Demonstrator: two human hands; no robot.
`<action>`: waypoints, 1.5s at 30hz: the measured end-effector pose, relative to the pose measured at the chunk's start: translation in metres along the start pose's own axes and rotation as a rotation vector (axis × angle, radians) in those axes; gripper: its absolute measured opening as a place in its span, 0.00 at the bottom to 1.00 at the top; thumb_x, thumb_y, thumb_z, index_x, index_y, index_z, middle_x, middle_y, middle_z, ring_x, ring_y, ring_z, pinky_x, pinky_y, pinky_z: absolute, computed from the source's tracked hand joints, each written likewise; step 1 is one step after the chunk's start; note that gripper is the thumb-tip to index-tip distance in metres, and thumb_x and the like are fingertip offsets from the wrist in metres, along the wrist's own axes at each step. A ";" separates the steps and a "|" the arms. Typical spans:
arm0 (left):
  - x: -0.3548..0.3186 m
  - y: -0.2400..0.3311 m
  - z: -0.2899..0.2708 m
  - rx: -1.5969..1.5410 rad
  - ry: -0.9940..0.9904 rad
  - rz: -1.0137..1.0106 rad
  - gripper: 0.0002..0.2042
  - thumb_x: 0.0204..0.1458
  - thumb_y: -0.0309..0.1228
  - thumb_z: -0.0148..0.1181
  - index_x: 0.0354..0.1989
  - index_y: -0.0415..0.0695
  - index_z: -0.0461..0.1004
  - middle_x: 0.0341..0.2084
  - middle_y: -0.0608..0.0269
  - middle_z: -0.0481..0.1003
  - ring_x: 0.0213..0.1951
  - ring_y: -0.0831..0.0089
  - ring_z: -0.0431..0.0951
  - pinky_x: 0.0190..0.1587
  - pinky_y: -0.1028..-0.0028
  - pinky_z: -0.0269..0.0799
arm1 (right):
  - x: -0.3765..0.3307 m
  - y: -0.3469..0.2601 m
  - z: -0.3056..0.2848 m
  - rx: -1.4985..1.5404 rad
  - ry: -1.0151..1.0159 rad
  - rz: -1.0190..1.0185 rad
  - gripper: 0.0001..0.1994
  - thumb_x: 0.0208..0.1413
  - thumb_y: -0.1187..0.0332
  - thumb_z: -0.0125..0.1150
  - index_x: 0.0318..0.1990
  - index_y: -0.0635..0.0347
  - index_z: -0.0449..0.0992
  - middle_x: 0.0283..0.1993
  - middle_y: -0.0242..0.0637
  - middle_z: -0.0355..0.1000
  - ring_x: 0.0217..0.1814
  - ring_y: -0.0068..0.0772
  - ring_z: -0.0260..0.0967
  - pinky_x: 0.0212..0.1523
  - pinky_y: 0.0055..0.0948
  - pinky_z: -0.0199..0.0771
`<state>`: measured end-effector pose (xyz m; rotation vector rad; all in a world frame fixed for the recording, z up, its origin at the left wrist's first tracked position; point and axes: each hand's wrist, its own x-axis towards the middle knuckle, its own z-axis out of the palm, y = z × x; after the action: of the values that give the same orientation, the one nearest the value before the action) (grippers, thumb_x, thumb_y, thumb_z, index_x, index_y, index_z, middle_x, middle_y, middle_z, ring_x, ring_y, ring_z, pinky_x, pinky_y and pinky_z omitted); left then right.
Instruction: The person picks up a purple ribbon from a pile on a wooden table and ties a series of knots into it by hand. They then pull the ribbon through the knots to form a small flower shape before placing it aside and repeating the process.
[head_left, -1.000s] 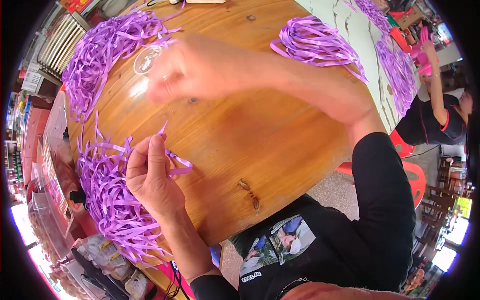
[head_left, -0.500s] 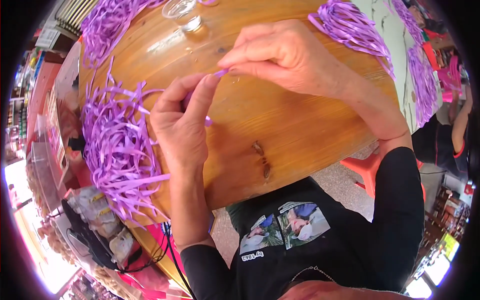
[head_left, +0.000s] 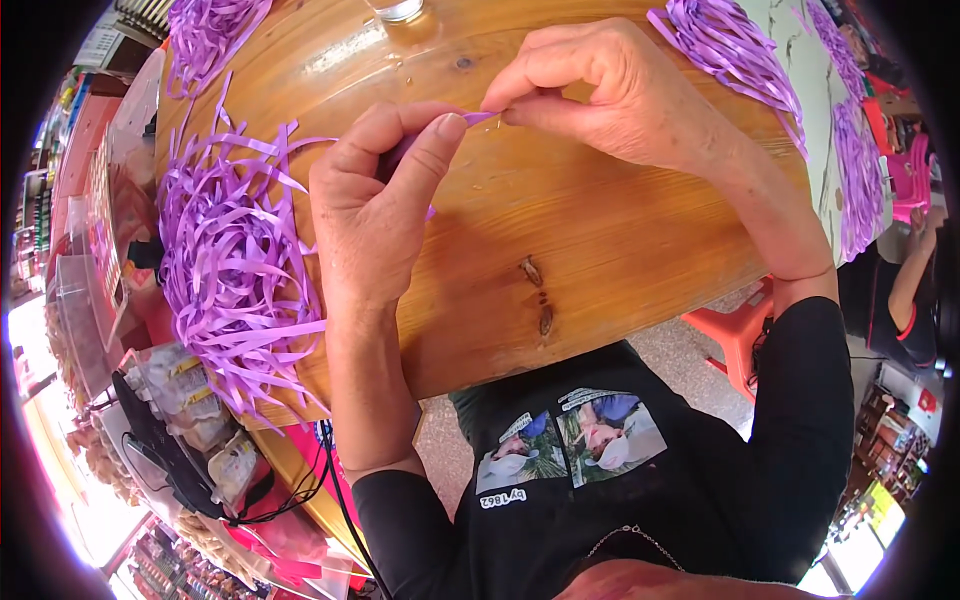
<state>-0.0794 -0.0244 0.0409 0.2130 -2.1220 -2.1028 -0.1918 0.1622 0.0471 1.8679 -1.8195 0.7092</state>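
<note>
A strip of purple ribbon (head_left: 480, 117) stretches across the short gap between my two hands above the wooden table. My left hand (head_left: 370, 200) is closed on it, thumb against the bent index finger, and more purple shows inside the curled fingers. With thumb and forefinger my right hand (head_left: 620, 95) pinches the ribbon's other end; a thin glint there is too small to make out. Beside my left wrist lies a large tangled heap of purple ribbon strips (head_left: 235, 255).
The wooden table (head_left: 480, 340) carries a clear cup (head_left: 398, 9) at the far edge and ribbon bundles (head_left: 735, 50) at the far right. A red stool (head_left: 735, 335) stands by my right elbow. Plastic bags (head_left: 175, 395) and black cables crowd the left. Another person (head_left: 890, 300) is at the right.
Both hands appear slightly farther right in view, and the gap between them has widened, showing more ribbon. The whole scene has shifted, with the cup now cut by the upper edge.
</note>
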 end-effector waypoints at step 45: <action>-0.003 -0.021 0.027 -0.693 0.099 -0.050 0.04 0.51 0.23 0.58 0.35 0.39 0.72 0.22 0.69 0.71 0.14 0.88 0.57 0.16 0.85 0.48 | -0.012 -0.030 0.028 1.696 0.412 0.900 0.14 0.55 0.76 0.55 0.49 0.64 0.74 0.46 0.36 0.73 0.43 0.22 0.66 0.47 0.22 0.65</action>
<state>-0.0818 0.0023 0.0201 0.2731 -1.2366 -2.6323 -0.1598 0.1552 0.0191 0.9688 -1.6427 3.3434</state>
